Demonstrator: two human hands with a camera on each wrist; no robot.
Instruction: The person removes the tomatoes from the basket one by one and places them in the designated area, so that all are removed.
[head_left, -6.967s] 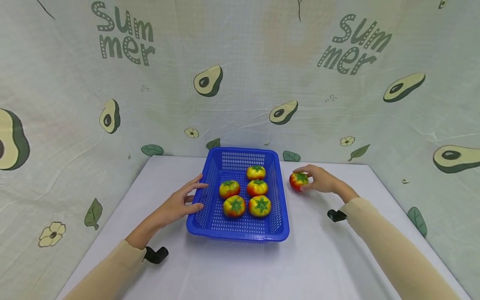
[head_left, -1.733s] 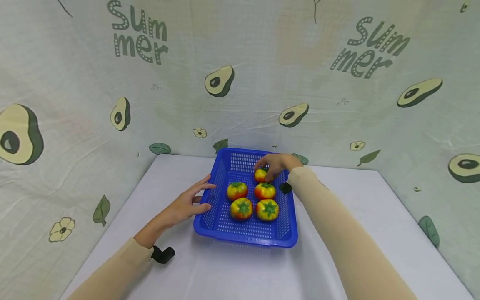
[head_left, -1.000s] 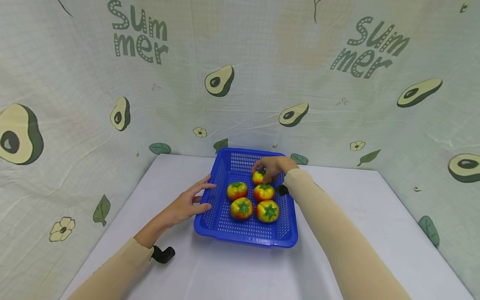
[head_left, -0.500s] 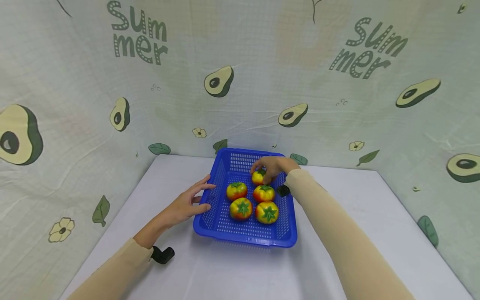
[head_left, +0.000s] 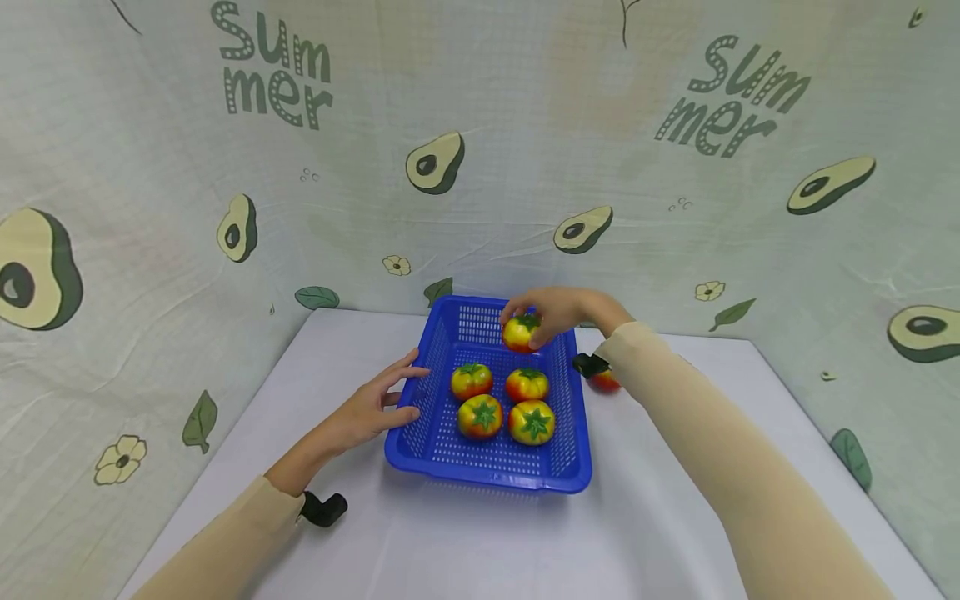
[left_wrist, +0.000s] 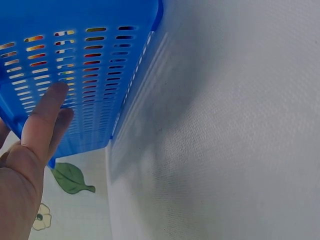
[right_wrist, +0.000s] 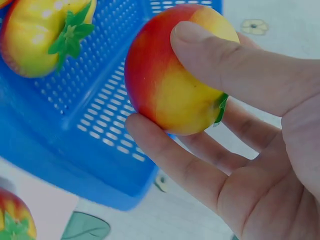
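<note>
A blue plastic basket (head_left: 487, 477) with slotted walls stands on the table, holding several red-and-yellow tomatoes (head_left: 480, 418) with green star-shaped tops. My right hand (head_left: 558, 308) grips another tomato (head_left: 518, 335), raised over the basket's back right part. The right wrist view shows the thumb across this tomato (right_wrist: 175, 90) and fingers curled round its other side. At the basket's left side, my left hand (head_left: 363, 410) holds the rim. In the left wrist view, two fingers (left_wrist: 47, 117) lie along the outside of the slotted wall.
Right of the basket, a further tomato (head_left: 606, 382) sits on the white table (head_left: 675, 433), partly hidden by the black wrist camera (head_left: 590, 365). Behind the table hangs a cloth (head_left: 510, 167) printed with avocados, leaves and lettering.
My right hand has lifted the back right tomato off the basket floor. The tomato on the table, hidden by the right arm moments ago, shows again. My left hand stays at the rim.
</note>
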